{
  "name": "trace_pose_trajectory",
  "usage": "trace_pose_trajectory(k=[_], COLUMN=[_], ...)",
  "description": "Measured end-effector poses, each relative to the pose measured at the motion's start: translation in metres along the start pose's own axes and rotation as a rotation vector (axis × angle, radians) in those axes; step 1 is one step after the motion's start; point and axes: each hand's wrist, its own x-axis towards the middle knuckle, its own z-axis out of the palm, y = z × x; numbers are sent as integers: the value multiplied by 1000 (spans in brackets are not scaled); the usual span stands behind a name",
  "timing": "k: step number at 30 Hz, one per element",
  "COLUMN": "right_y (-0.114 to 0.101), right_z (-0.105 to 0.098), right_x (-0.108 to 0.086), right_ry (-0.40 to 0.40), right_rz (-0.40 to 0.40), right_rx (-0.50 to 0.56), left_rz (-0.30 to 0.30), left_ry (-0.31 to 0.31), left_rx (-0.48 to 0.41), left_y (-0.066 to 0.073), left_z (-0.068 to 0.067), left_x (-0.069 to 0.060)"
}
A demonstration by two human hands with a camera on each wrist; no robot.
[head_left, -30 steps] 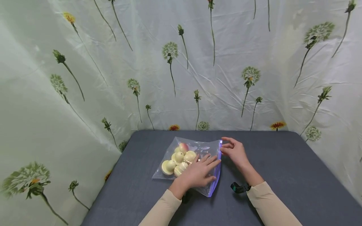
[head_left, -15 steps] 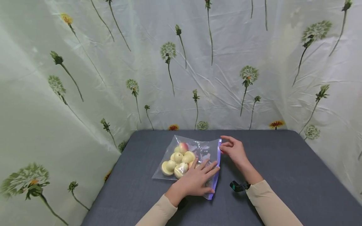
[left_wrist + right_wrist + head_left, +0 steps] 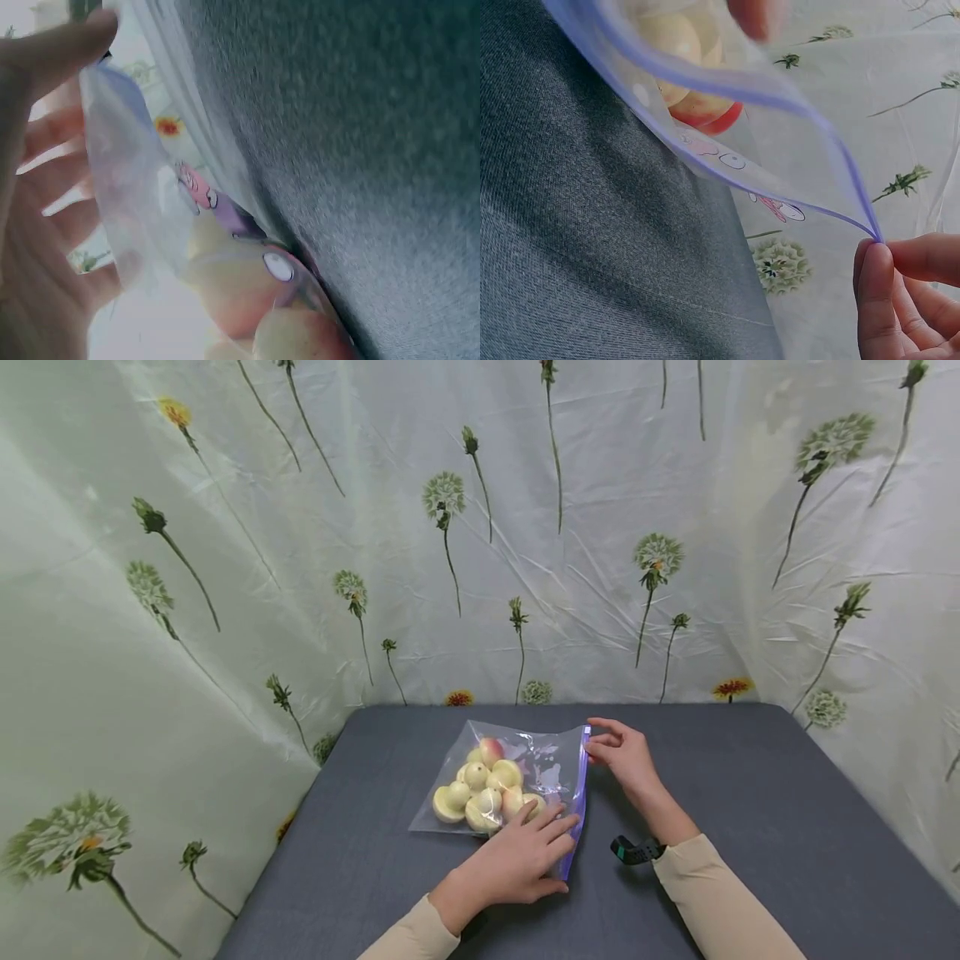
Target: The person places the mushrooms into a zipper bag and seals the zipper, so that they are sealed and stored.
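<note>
A clear zip bag [image 3: 551, 745] with a purple zip edge [image 3: 582, 777] lies on its side. Several pale yellow, red-blushed round fruits [image 3: 476, 775] are inside it. My left hand [image 3: 517, 860] is over the bag's near part, fingers spread and fairly straight; its thumb lies by the zip edge's near end. In the left wrist view the left thumb [image 3: 67, 45] is at the bag's rim, with the fingers beyond the plastic. My right hand [image 3: 915, 300] pinches the far corner of the zip edge. The bag's mouth [image 3: 802, 105] gapes between two purple strips in the right wrist view.
The bag lies on a dark grey table [image 3: 360, 893]. Behind and to the sides hangs a pale curtain [image 3: 487, 568] printed with dandelions. A black band [image 3: 636, 852] is on the right wrist, just before the beige sleeve [image 3: 712, 893].
My left hand has slid nearer along the bag, uncovering more of the fruits. My right hand stays at the far zip corner. The bag has shifted only slightly.
</note>
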Motion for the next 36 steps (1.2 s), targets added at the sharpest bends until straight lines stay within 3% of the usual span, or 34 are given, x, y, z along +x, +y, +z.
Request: trace_pose_trajectory(k=[4,10,21,30,36], right_y=[2,5,7,3,2], right_z=[-2,-7,-7,-5,3], right_x=[1,2,13,22,25], right_ry=[-1,-15,-37,-67,-67], right_rz=[15,23,32,0,-29], right_rx=[10,25,-12,-38,-88], left_rz=[61,87,109,151,142], left_ry=[114,170,171,160,142], left_rx=[13,-40,-90,-81,-48], left_y=[3,4,9,24,32], left_z=[0,1,-4,-9,-7], left_x=[2,2,0,18,30])
